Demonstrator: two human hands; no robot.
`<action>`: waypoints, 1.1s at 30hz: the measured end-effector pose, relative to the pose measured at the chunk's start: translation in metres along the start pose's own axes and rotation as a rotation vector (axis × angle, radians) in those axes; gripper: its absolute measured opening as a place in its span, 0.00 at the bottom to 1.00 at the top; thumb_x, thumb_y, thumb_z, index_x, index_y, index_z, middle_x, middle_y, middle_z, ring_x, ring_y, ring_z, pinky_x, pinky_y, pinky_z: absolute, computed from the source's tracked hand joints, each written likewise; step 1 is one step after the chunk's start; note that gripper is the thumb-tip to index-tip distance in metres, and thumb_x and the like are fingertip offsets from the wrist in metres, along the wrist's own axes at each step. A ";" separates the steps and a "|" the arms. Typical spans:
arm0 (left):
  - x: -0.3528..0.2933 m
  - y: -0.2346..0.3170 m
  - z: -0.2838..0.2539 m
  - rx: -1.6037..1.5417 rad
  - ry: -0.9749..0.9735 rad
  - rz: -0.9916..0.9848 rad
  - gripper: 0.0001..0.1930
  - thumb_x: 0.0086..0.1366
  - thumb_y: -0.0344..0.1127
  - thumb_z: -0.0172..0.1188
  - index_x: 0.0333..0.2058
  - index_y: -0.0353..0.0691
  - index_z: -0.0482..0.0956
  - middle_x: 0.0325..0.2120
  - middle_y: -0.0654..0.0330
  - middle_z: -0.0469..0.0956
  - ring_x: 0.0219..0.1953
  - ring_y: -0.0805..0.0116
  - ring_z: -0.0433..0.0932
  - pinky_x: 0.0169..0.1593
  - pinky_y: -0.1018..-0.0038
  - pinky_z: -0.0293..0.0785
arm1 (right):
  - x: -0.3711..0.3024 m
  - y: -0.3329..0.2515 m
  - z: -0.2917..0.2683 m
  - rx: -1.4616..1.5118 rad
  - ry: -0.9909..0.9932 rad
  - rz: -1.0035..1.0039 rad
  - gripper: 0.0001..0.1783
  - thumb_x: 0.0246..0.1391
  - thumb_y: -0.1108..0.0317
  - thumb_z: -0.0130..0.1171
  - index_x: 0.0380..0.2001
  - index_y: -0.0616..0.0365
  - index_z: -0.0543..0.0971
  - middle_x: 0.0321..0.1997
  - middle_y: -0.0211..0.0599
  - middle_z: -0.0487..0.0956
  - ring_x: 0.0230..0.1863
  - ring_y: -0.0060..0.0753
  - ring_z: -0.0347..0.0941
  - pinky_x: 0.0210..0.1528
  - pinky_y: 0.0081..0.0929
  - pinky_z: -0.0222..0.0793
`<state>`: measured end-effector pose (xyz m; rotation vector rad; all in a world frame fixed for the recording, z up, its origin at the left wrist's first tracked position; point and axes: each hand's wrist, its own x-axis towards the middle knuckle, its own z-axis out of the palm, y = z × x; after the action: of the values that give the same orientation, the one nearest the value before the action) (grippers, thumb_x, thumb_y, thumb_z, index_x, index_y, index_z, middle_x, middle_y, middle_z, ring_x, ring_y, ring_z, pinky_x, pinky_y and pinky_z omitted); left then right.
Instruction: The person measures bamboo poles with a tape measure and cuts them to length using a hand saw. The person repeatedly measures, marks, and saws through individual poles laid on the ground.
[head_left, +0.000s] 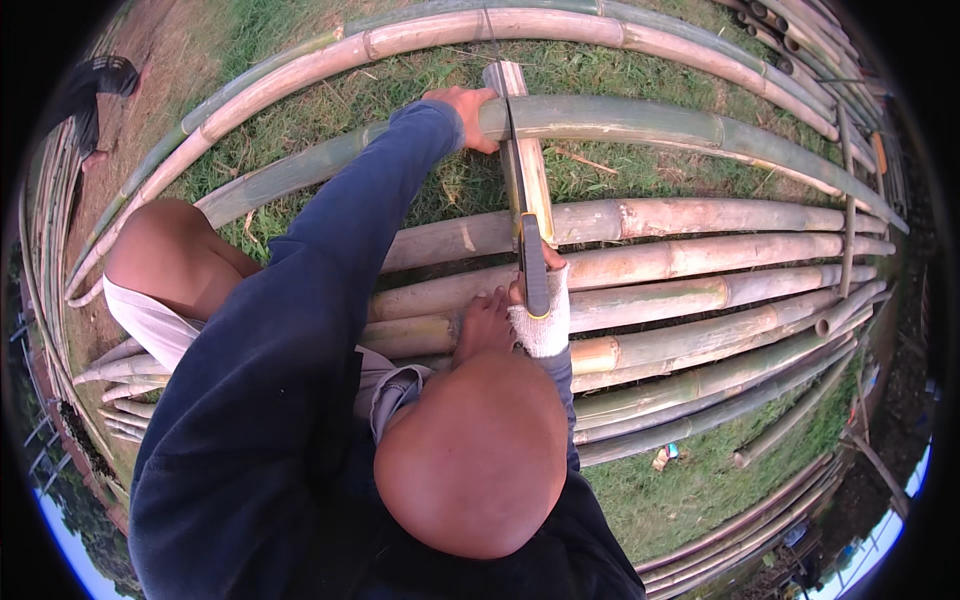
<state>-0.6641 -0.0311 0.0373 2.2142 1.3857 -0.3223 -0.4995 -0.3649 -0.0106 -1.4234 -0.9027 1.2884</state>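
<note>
A hand saw (535, 270) with a black handle edged in yellow is in my right hand (556, 305), which wears a white knit glove with bare fingertips showing. Its thin blade points away from me and lies across a green bamboo pole (625, 121). Just left of the blade, my left hand (468, 112) is wrapped around that pole. Beneath the pole, a pale split length of bamboo (537, 190) runs crosswise, pointing away from me. Whether the blade has cut into the pole cannot be made out.
Several bamboo poles (690, 258) lie side by side under me, with my bare foot (486, 328) on them. Beyond the blade, two long poles (420, 38) curve across the grass (300, 95). Another person's legs (90, 110) show at far left. More poles (800, 40) are stacked at upper right.
</note>
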 end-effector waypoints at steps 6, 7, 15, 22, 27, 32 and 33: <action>0.006 -0.004 -0.002 -0.028 -0.048 -0.018 0.54 0.48 0.64 0.78 0.73 0.54 0.69 0.55 0.47 0.85 0.58 0.46 0.84 0.66 0.53 0.76 | -0.128 -0.021 -0.028 0.497 0.168 0.577 0.33 0.61 0.81 0.60 0.70 0.61 0.69 0.50 0.34 0.79 0.46 0.22 0.75 0.50 0.25 0.75; 0.006 -0.005 -0.002 -0.033 -0.055 -0.017 0.55 0.48 0.64 0.78 0.74 0.54 0.69 0.55 0.47 0.85 0.58 0.46 0.84 0.67 0.54 0.75 | -0.135 -0.024 -0.028 0.213 0.037 0.389 0.33 0.62 0.81 0.60 0.70 0.61 0.70 0.51 0.35 0.80 0.47 0.22 0.75 0.51 0.26 0.75; 0.002 0.000 0.002 0.043 -0.020 -0.025 0.55 0.47 0.64 0.78 0.74 0.53 0.68 0.52 0.46 0.86 0.55 0.46 0.85 0.64 0.55 0.78 | -0.023 0.030 -0.002 -0.143 0.004 -0.046 0.37 0.57 0.80 0.61 0.71 0.65 0.67 0.66 0.46 0.76 0.58 0.36 0.76 0.64 0.33 0.72; 0.011 -0.009 0.007 0.026 0.023 -0.004 0.57 0.46 0.64 0.79 0.74 0.54 0.68 0.51 0.44 0.87 0.54 0.46 0.86 0.63 0.57 0.79 | -0.147 -0.007 -0.027 0.335 0.237 0.682 0.21 0.74 0.53 0.56 0.53 0.60 0.83 0.26 0.24 0.77 0.22 0.15 0.71 0.23 0.17 0.63; 0.018 -0.009 0.010 0.050 0.012 -0.024 0.58 0.46 0.66 0.79 0.75 0.54 0.68 0.53 0.45 0.86 0.56 0.45 0.85 0.65 0.55 0.77 | -0.067 0.000 -0.015 -0.004 0.057 -0.014 0.36 0.58 0.80 0.64 0.70 0.62 0.68 0.60 0.43 0.78 0.56 0.37 0.76 0.64 0.38 0.72; 0.020 -0.010 0.009 0.013 -0.033 0.015 0.59 0.45 0.66 0.79 0.75 0.54 0.66 0.55 0.45 0.85 0.57 0.45 0.84 0.65 0.55 0.76 | -0.083 0.005 -0.024 -0.061 -0.003 -0.004 0.33 0.63 0.76 0.64 0.70 0.64 0.68 0.58 0.42 0.79 0.48 0.30 0.77 0.54 0.30 0.74; 0.021 -0.010 0.008 0.053 -0.025 -0.003 0.59 0.46 0.67 0.79 0.76 0.55 0.65 0.56 0.46 0.85 0.58 0.46 0.84 0.66 0.55 0.76 | -0.104 0.000 -0.028 0.143 0.019 0.206 0.31 0.64 0.75 0.64 0.69 0.64 0.70 0.55 0.40 0.80 0.44 0.26 0.76 0.49 0.27 0.73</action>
<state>-0.6635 -0.0158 0.0181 2.2438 1.3821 -0.3905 -0.4892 -0.4688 0.0156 -1.4406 -0.6495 1.4591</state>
